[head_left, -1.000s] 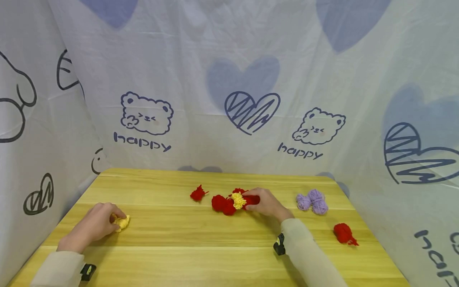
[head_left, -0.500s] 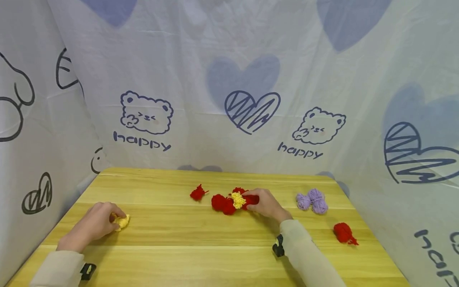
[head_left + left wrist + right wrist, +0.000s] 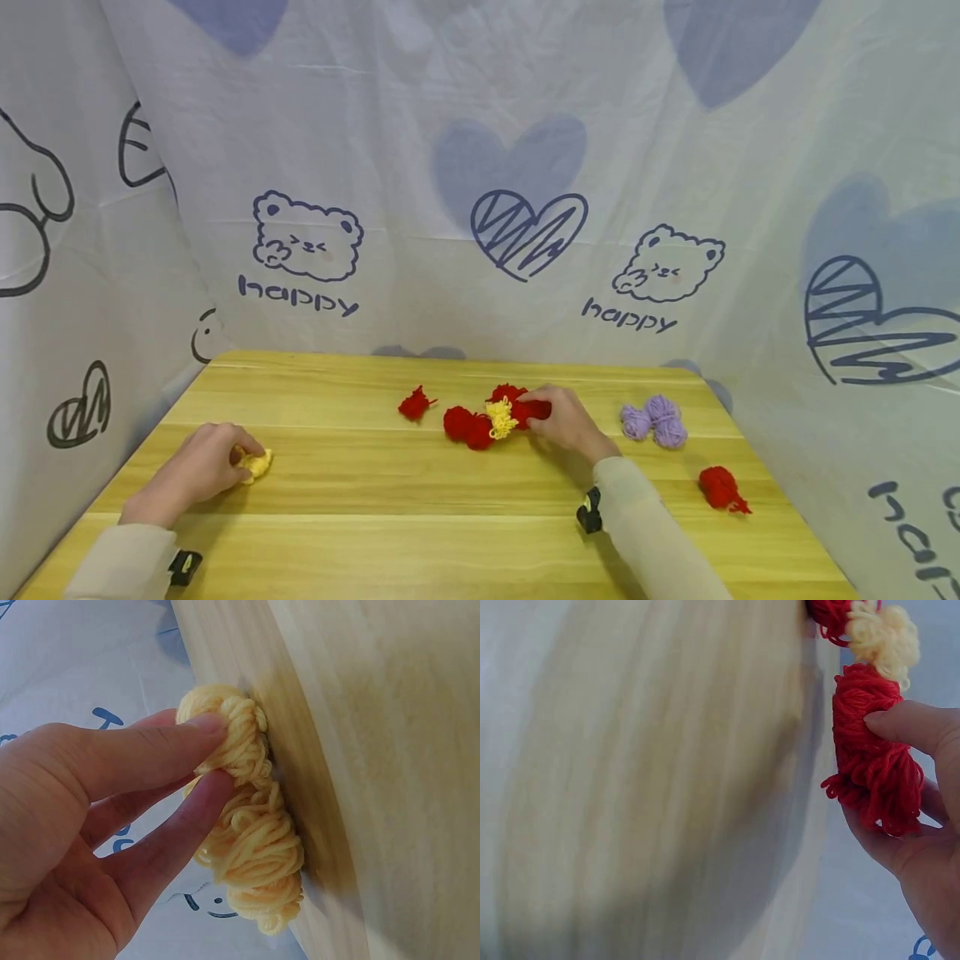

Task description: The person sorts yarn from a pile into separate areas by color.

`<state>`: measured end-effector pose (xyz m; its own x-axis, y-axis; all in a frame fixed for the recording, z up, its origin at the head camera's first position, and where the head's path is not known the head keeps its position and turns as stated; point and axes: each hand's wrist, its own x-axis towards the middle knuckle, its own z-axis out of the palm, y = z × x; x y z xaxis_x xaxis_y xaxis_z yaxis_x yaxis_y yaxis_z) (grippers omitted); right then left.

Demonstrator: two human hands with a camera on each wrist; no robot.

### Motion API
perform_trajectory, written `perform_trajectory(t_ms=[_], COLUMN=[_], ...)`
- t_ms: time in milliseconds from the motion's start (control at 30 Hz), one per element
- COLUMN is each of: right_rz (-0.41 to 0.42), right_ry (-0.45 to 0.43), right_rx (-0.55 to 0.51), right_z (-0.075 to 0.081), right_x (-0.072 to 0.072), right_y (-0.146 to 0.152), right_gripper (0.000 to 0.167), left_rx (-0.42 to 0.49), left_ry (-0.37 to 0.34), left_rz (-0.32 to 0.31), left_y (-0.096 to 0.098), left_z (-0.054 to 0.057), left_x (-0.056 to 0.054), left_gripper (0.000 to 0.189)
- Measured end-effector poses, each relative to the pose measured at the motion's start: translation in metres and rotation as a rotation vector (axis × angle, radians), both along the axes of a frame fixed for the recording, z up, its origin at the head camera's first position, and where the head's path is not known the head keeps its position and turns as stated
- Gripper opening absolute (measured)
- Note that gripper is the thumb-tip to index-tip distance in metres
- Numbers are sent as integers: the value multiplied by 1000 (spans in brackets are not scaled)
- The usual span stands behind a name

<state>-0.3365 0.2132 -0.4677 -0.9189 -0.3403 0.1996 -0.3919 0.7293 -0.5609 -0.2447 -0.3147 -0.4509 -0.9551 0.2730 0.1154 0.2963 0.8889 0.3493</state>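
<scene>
On the left of the table, my left hand (image 3: 206,461) pinches a small skein of yellow yarn (image 3: 257,464) between thumb and fingers. The left wrist view shows that yellow yarn (image 3: 259,844) as a lumpy, twisted bundle close against the tabletop. Right of the table's middle, my right hand (image 3: 564,419) grips a skein of red yarn (image 3: 877,750), its thumb pressed on the near side and fingers behind. A looped yellow yarn bundle (image 3: 501,418) lies just left of the held red one. Beside it are more red yarn balls (image 3: 465,427), and another red one (image 3: 508,394) sits behind.
A small red yarn piece (image 3: 415,404) lies farther left toward the back. Lilac yarn balls (image 3: 654,421) sit right of my right hand, and a red yarn ball (image 3: 722,487) lies near the right edge. A printed cloth (image 3: 405,275) hangs behind the wooden table (image 3: 420,533).
My right hand has shifted slightly right with the red yarn, and its fingers are now apart from the looped yellow bundle. The left hand has stayed in place on its yellow yarn.
</scene>
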Motion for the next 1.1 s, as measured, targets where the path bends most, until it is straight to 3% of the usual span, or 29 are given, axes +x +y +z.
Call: perform_trajectory(t_ms=[667,1100], right_rz=[-2,1], right_ry=[157,209], right_rx=[-10,-66], right_z=[19,29], right_x=[-4,7], right_y=[18,24], right_gripper=[35,35], left_rx=[2,3], left_ry=[10,4], left_rz=[7,7], left_y=[1,0], left_z=[0,0], left_x=[-1,-1], left_gripper=[27,27])
